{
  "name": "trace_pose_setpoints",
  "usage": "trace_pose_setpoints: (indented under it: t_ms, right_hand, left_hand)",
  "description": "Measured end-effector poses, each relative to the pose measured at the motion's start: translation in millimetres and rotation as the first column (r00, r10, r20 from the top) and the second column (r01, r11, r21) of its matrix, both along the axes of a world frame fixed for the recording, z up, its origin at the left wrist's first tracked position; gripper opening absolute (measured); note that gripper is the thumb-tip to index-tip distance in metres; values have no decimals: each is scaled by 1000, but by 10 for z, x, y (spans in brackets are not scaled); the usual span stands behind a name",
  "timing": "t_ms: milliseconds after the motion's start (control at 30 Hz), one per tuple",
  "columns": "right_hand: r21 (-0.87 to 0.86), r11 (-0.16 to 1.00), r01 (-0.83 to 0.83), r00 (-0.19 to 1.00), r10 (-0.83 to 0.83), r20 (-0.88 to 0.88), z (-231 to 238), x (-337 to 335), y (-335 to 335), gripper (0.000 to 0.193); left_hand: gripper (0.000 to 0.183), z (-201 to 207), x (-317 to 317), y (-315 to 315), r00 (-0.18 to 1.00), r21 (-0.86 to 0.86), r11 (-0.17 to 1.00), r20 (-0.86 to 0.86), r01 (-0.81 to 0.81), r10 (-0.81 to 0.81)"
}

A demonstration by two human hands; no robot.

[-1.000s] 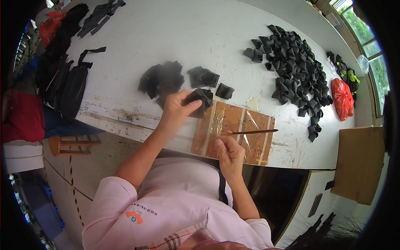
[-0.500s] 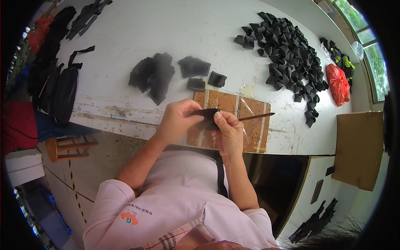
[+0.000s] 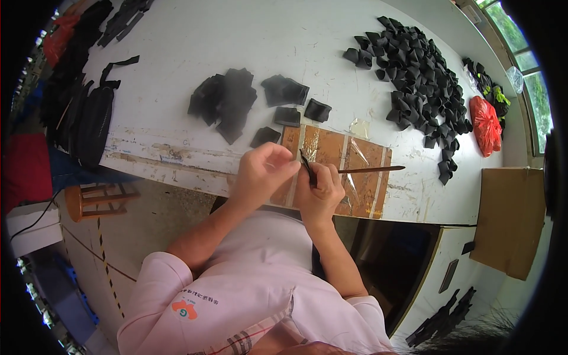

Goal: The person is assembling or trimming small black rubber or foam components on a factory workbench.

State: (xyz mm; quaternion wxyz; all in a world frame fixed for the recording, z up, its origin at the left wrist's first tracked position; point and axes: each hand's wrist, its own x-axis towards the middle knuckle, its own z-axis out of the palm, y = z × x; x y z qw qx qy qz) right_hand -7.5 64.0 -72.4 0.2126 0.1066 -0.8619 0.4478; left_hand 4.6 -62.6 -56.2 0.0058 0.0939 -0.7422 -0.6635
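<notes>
My right hand [image 3: 322, 190] is closed around a small black fabric piece [image 3: 307, 168], seen nearly edge-on. From the same hand a thin brown stick [image 3: 376, 170] points out to the right. My left hand [image 3: 264, 173] is beside it, fingers curled and thumb tip close to the black piece; whatever is between its fingertips, if anything, is hidden. Both hands are over a brown board [image 3: 331, 151] with clear tape at the table's front edge. Just beyond my left hand lies a flat black piece [image 3: 265, 136], near two more small black pieces [image 3: 287, 116] [image 3: 318, 110].
Stacked black fabric pieces [image 3: 228, 100] lie farther left, beside a smaller stack [image 3: 285, 90]. A large heap of folded black pieces [image 3: 423, 77] spreads at right, next to a red plastic bag [image 3: 485, 126]. A cardboard box [image 3: 509, 222] stands at the right; a wooden stool [image 3: 100, 201] at left.
A flat black piece now lies on the table beyond my left hand. My hands have moved slightly apart, and the piece in my right hand has turned edge-on. The stick has shifted right with that hand.
</notes>
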Motion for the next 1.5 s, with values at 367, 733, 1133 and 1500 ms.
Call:
trace_pose_setpoints:
  t_ms: [367,733,1133,1500]
  right_hand:
    - [272,957,-99,991,119,-59,-6,59,53,19]
    - [-167,964,-207,960,233,153,223,67,153,9]
    - [-166,986,11,979,24,204,159,50,154,9]
    - [-865,41,499,432,854,290,404,144,620,8]
  left_hand:
    - [6,-28,-55,43,983,369,929,177,-28,-40]
    - [7,145,54,122,985,-207,976,-139,73,-103]
    - [15,74,-67,145,975,629,773,215,-88,-63]
    - [13,309,43,481,912,-332,941,-402,-60,-84]
